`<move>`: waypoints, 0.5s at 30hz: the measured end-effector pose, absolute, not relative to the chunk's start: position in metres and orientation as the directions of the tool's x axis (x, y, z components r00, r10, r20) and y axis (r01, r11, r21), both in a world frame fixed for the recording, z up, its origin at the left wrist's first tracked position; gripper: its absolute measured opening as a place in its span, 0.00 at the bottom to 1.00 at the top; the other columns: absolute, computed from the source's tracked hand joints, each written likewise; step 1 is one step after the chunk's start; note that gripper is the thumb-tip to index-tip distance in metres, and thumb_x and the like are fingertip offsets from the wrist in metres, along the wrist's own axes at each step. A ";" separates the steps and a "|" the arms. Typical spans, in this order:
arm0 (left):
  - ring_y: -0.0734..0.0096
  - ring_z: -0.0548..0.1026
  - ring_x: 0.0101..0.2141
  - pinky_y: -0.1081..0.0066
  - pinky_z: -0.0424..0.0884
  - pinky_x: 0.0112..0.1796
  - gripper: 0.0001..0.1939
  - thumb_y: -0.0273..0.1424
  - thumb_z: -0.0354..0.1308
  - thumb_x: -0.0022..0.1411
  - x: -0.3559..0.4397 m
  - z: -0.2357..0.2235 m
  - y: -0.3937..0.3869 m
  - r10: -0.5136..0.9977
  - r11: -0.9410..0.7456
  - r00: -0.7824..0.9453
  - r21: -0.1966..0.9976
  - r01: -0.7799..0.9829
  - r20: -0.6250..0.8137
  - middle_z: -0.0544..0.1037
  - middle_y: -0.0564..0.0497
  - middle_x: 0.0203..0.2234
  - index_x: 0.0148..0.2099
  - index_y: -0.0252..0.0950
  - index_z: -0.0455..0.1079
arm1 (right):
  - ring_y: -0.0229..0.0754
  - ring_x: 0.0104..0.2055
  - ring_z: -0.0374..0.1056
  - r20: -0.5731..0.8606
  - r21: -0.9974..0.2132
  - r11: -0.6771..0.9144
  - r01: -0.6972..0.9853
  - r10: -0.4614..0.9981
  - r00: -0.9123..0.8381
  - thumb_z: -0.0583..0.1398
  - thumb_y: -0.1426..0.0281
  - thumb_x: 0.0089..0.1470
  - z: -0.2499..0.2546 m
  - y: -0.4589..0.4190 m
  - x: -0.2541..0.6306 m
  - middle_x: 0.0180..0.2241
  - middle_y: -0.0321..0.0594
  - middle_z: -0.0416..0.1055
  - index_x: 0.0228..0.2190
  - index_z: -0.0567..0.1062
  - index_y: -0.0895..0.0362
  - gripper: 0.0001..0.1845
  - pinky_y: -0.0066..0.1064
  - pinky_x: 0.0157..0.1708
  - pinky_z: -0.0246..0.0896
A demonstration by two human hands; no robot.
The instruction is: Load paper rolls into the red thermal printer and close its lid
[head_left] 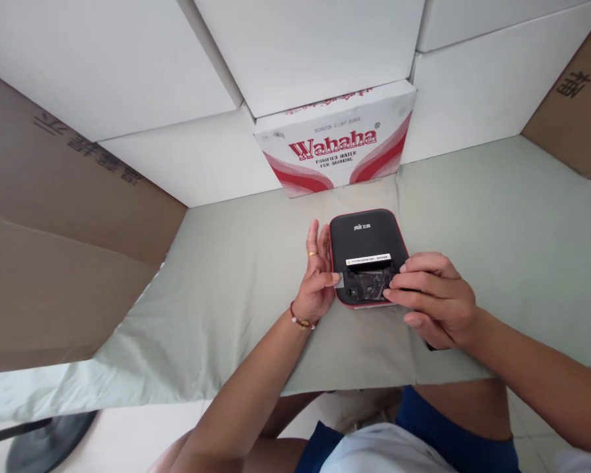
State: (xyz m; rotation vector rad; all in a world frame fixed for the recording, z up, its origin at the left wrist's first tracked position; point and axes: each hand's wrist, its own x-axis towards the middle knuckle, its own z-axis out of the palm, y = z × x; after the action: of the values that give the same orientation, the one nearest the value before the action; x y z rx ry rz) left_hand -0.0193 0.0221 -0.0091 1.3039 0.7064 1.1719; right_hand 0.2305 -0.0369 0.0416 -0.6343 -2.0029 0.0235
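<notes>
A small black label or receipt printer point(367, 240) with a red edge lies on the cloth-covered table, a white printed strip across its top. Below the strip is a recess, where a shiny clear plastic piece point(372, 286) with small dark bits shows. My left hand point(319, 279) grips the printer's left side, its thumb on a grey tab point(339, 280). My right hand point(436, 292) is curled at the right edge of the recess, fingertips by the clear piece; what they pinch is hidden. Part of a dark object point(431, 347) shows beneath the right hand.
A white and red Wahaha water carton point(337, 148) stands behind the printer against stacked white boxes point(320, 49). Brown cardboard point(64, 249) walls the left side, with more cardboard point(571, 98) at the right. Pale green cloth point(221, 295) hangs over the table's front edge.
</notes>
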 end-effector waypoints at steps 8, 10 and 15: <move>0.52 0.53 0.79 0.49 0.62 0.74 0.58 0.48 0.73 0.57 -0.018 -0.018 0.028 0.910 -0.106 0.348 0.940 -0.325 0.223 0.51 0.54 0.81 0.80 0.64 0.42 | 0.52 0.46 0.80 0.806 -0.217 0.927 0.305 0.346 -0.481 0.62 0.65 0.68 0.055 -0.032 0.234 0.37 0.48 0.84 0.44 0.83 0.58 0.11 0.44 0.45 0.81; 0.50 0.56 0.78 0.48 0.62 0.74 0.55 0.50 0.73 0.58 -0.017 -0.018 0.029 0.903 -0.103 0.361 0.933 -0.346 0.233 0.55 0.52 0.80 0.79 0.61 0.48 | 0.48 0.43 0.80 0.740 -0.327 0.877 0.353 0.470 -0.482 0.60 0.67 0.70 0.074 -0.030 0.231 0.36 0.45 0.83 0.38 0.82 0.55 0.11 0.40 0.44 0.80; 0.51 0.62 0.76 0.49 0.63 0.73 0.36 0.52 0.64 0.69 -0.013 -0.019 0.033 0.942 -0.093 0.273 0.932 -0.350 0.197 0.63 0.46 0.77 0.74 0.51 0.61 | 0.44 0.36 0.79 0.163 -0.419 0.484 0.769 0.873 -0.460 0.55 0.68 0.72 0.126 0.003 0.206 0.35 0.42 0.82 0.33 0.82 0.54 0.19 0.36 0.38 0.71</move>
State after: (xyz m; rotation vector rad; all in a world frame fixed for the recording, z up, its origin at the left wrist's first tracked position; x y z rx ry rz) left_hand -0.0130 0.0326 -0.0185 1.1902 0.6628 1.2248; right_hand 0.2062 0.0026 0.1259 -1.3764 -2.3794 0.4071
